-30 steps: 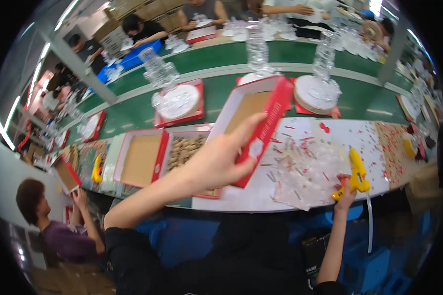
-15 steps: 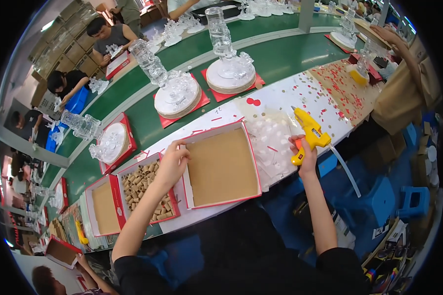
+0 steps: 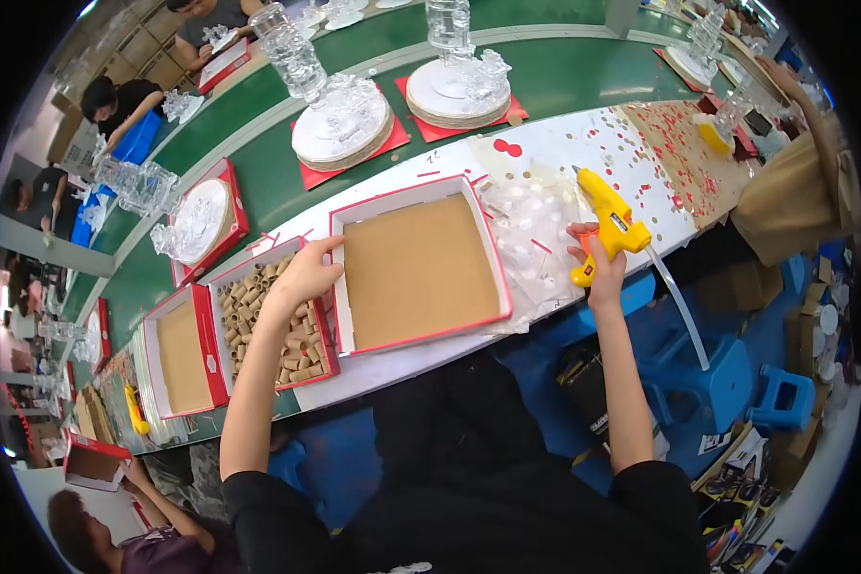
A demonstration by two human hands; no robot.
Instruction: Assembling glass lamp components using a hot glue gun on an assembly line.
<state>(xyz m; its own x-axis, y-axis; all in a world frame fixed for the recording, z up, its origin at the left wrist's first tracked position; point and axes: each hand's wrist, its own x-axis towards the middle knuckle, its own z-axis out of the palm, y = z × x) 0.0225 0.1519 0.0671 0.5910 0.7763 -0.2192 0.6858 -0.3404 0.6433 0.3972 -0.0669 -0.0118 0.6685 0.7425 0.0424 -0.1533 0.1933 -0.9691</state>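
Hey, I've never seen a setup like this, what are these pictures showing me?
No robot here: these are a person's bare hands, filmed from above by a wide fisheye camera on their head, so straight edges bend. The left hand touches the left side of an open box with a brown bottom. The right hand holds a yellow glue gun, a white stick hanging from it. Also on the table lie clear plastic and a second box of small brown tubes.

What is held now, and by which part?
Right hand: yellow glue gun, by its handle. Left hand: touching left rim of the open box; firm grip unclear.
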